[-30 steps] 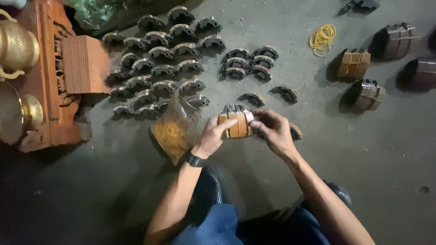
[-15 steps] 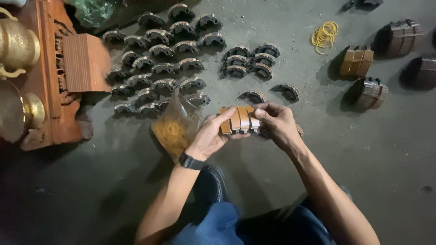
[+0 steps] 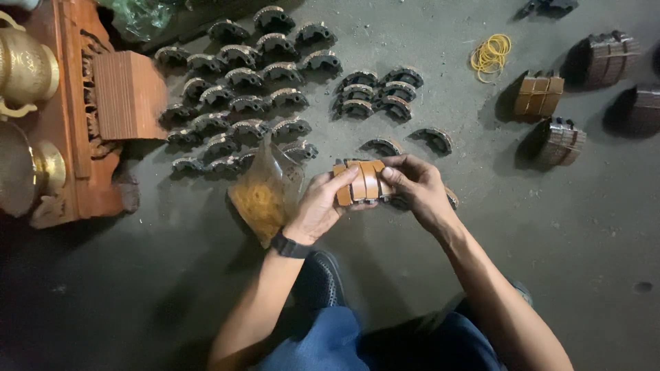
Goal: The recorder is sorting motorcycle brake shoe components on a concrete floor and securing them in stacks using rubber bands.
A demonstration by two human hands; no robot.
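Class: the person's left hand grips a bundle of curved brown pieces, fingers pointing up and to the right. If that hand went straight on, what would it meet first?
Probably the right hand, clasping the same stack of curved brown pieces opposite the left hand.

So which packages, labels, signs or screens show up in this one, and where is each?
Clear plastic bag: on the floor beside the left hand, crumpled, holding a yellow-orange mass.
Green plastic bag: top left edge, crumpled, partly cut off by the frame.
No labels, signs or screens can be made out; a dark wristband sits on the left wrist, its face unseen.
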